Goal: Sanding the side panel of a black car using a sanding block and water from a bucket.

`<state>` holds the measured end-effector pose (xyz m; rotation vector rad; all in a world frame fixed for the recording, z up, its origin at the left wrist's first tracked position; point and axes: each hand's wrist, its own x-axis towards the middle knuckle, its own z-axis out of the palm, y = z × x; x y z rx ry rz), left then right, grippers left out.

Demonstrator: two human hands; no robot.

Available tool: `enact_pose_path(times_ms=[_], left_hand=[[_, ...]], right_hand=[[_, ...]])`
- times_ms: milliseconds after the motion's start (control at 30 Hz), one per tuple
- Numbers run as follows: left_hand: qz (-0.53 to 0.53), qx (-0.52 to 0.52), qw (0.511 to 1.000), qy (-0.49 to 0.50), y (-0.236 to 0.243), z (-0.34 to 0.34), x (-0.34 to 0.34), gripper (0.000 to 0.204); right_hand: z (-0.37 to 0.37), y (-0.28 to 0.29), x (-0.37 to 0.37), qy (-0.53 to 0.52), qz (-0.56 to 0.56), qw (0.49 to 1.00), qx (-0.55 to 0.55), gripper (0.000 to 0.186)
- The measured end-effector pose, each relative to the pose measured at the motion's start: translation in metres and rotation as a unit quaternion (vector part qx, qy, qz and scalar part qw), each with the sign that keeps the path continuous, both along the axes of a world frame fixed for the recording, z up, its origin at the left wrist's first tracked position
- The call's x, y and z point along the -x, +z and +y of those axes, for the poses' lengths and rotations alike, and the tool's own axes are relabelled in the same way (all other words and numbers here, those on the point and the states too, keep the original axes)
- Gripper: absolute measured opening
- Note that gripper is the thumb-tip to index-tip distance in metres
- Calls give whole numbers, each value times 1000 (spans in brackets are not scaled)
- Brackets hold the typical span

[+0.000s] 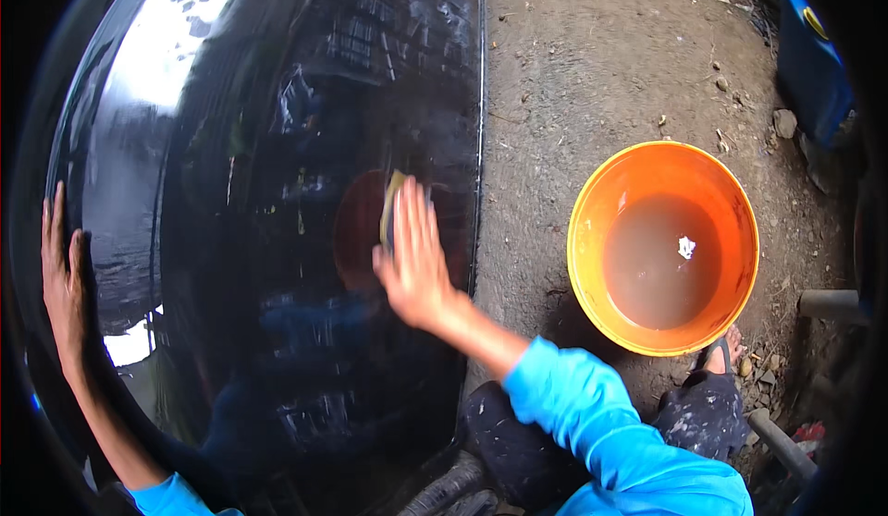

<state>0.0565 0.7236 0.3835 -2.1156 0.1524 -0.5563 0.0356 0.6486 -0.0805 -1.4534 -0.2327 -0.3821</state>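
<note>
My right hand (414, 262) lies flat on a glossy black curved panel (277, 350), which looks like a vehicle's bodywork. Under its straight fingers it holds a thin sanding pad (392, 203), whose yellowish edge shows past the fingers; the rest is covered by the hand. Farther left, my left hand (67, 289) rests open on the panel beside its bright, reflecting part, fingers pointing away and holding nothing. To the right of the panel stands an orange bucket (585, 239) with cloudy brownish water in its bottom and a white patch on the surface.
Bare, dusty ground (546, 81) with small stones runs along the panel's right edge. A blue plastic container (809, 67) stands at the far right. Grey pipe-like pieces (831, 304) lie at the right rim. My sandalled foot (724, 350) is close to the bucket.
</note>
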Motion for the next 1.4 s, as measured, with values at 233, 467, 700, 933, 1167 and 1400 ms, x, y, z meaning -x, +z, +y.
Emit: enact_pose_path(times_ms=[233,467,700,933,1167,1400], left_hand=[[-2,69,998,14,-2,-15,13,54],[17,41,999,21,-5,-7,4,53],[5,0,999,46,4,-7,10,53],[4,12,998,53,-2,-12,6,50],[-2,29,999,41,-4,-12,2,51],[-10,33,999,16,-3,-18,2,51]], right_hand=[[-11,13,2,33,4,999,1,80],[-1,8,-16,6,41,999,-13,75],[-15,9,-14,47,17,999,14,78],[-9,2,-30,19,41,999,19,77],[-14,-15,-36,39,23,997,58,78],[-8,-37,-103,-10,10,1000,-16,79]])
